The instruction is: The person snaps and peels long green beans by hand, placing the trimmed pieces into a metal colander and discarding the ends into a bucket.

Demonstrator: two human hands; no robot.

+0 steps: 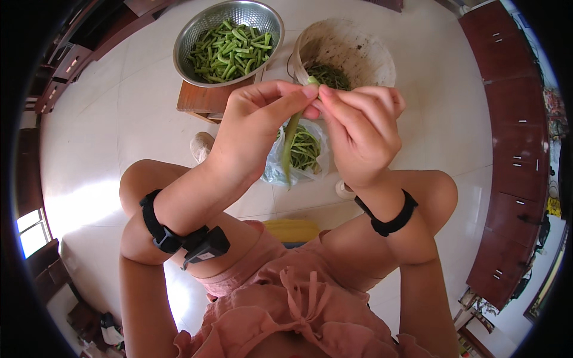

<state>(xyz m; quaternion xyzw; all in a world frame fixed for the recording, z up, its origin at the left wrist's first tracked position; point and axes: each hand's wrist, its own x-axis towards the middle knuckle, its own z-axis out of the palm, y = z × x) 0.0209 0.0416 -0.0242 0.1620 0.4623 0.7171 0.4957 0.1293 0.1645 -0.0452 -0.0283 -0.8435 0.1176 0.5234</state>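
My left hand and my right hand meet in front of me, both pinching the top end of one long green bean, which hangs down between them. Just below my hands a clear plastic bag of long beans lies on the floor. Beyond my left hand a perforated steel bowl holds short cut bean pieces. Beyond my right hand a stained pale bucket contains green scraps, partly hidden by my fingers.
The steel bowl rests on a small wooden stool. My knees are spread either side of the bag, above a pale tiled floor. Dark red cabinets line the right side, and more dark furniture stands at the left.
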